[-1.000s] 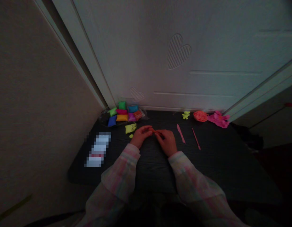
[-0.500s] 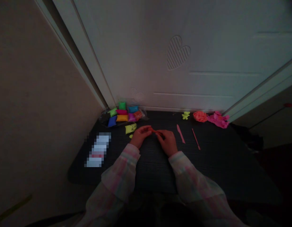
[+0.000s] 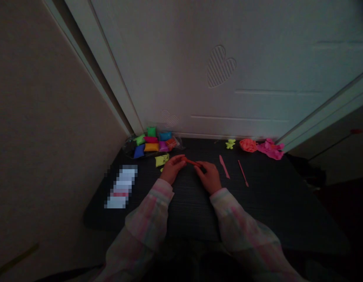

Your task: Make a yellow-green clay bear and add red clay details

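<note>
A thin strip of red modelling clay (image 3: 192, 162) stretches between my two hands above the dark table. My left hand (image 3: 173, 169) pinches its left end with thumb and fingers. The other end is in the closed fingers of my right hand (image 3: 209, 175), which partly cover it. Just left of my left hand lies an opened yellow clay packet (image 3: 161, 160), with a small yellow bit half hidden by the hand. To the right of my right hand lie a pink plastic knife (image 3: 224, 167) and a slim pink modelling tool (image 3: 243, 173).
Several coloured clay packets (image 3: 152, 147) lie in a clear bag at the back left. A blurred white rectangle (image 3: 122, 186) is at the left. Along the back right stand a small yellow bear figure (image 3: 230, 144), a coral clump (image 3: 248, 145) and a pink crumpled piece (image 3: 271, 149). A white door (image 3: 175, 78) rises behind the table (image 3: 272, 219).
The red clay strip between my hands looks straighter and a little longer in view. My left hand has shifted slightly left; my right hand stays nearly in place.
</note>
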The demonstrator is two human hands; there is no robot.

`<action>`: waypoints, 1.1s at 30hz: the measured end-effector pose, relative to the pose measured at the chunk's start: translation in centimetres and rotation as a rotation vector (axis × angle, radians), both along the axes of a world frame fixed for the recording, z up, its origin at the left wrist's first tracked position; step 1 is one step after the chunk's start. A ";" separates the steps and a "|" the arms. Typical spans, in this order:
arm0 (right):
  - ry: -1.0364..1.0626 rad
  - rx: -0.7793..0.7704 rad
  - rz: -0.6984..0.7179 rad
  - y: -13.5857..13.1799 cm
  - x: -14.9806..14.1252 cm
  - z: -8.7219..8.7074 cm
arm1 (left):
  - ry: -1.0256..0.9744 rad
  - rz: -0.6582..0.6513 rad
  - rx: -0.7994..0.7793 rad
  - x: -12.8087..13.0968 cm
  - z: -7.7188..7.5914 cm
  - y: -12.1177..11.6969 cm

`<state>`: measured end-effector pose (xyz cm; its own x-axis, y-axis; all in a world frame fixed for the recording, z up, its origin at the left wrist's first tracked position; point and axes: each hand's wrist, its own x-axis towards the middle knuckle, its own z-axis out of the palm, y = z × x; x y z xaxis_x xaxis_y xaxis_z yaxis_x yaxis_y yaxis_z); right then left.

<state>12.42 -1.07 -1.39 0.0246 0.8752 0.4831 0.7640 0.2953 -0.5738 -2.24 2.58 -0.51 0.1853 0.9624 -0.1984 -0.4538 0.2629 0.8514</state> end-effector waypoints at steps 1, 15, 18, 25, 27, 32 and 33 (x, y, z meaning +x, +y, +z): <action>0.001 -0.002 -0.002 0.0 0.0 0.0 | -0.006 0.003 -0.002 0.0 0.1 0.0; 0.014 -0.016 0.006 0.0 0.2 0.3 | -0.037 0.024 0.005 -0.2 0.0 0.2; 0.008 -0.015 0.003 0.0 0.2 0.2 | -0.022 0.018 0.012 -0.2 -0.2 0.2; -0.044 -0.005 0.033 -0.1 -0.2 0.1 | 0.051 -0.084 0.049 0.1 -0.7 0.1; -0.056 -0.004 0.038 -0.1 -0.4 0.2 | 0.068 -0.107 0.057 0.1 -0.8 0.1; -0.065 0.000 0.037 -0.2 -0.4 0.3 | 0.090 -0.144 0.073 0.1 -1.0 0.1; -0.066 -0.002 0.042 -0.2 -0.4 0.3 | 0.093 -0.150 0.075 0.1 -1.0 0.1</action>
<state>12.02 -1.24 -1.07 -0.0437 0.8758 0.4807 0.7872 0.3265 -0.5232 -2.13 2.68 -1.53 0.3123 0.9380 -0.1506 -0.3323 0.2563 0.9077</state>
